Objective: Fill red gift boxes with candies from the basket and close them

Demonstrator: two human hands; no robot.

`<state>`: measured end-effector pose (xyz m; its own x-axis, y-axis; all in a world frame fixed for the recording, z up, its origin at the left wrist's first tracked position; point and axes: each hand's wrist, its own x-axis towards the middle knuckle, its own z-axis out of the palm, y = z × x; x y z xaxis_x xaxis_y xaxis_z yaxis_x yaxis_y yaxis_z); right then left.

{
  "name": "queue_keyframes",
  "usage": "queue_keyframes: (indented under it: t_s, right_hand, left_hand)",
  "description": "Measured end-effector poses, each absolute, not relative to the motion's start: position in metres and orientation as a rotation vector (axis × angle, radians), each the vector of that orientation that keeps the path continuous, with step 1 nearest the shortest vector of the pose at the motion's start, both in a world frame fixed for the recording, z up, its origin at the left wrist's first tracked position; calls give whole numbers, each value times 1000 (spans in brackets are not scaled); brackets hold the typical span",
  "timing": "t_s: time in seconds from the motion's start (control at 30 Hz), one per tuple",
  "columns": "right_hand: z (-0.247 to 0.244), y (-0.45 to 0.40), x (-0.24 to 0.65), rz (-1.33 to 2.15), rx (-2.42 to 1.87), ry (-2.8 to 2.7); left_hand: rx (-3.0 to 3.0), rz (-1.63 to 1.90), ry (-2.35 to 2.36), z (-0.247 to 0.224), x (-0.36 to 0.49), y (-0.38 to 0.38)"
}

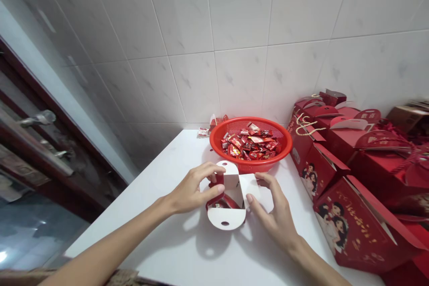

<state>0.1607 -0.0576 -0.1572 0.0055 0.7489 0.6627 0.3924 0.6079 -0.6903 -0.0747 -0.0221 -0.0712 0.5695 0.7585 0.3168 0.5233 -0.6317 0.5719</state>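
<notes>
White tabletop (161,243) under me, marbled tile wall (187,18) rising at twelve o'clock, dark door frame with a metal handle (38,118) off at ten. Just past the middle, at twelve to one, sits the red basket (213,145), loaded with red-wrapped sweets (250,143). From two round to four, red gift boxes (362,232) crowd the side, a few with cord handles.

And here, right in front of me, the small open box (231,187), white inside, flaps out, a bit of red wrapping showing down in it. My left hand (197,187) is on its nine o'clock side, thumb and fingers parted around the red flap, fingertips at its edge. My right hand (273,205) takes three o'clock: thumb and forefinger wide apart, both touching the white flap (250,187), the other fingers curled beneath, partly hidden.
</notes>
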Motion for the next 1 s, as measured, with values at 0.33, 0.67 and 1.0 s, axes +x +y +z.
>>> queue_keyframes:
  t_s: [0.33,0.67,1.0]
  right_hand:
    - [-157,-69,159,401,-674,-2004]
    - [-161,-67,152,251,-609,-2109]
    - [-159,-63,152,188,-841,-1781]
  left_hand:
    - [2376,976,1047,-86,-70,-22]
    - [2141,1023,1222,-103,-71,-10]
    - [2120,781,895,-101,-61,-21]
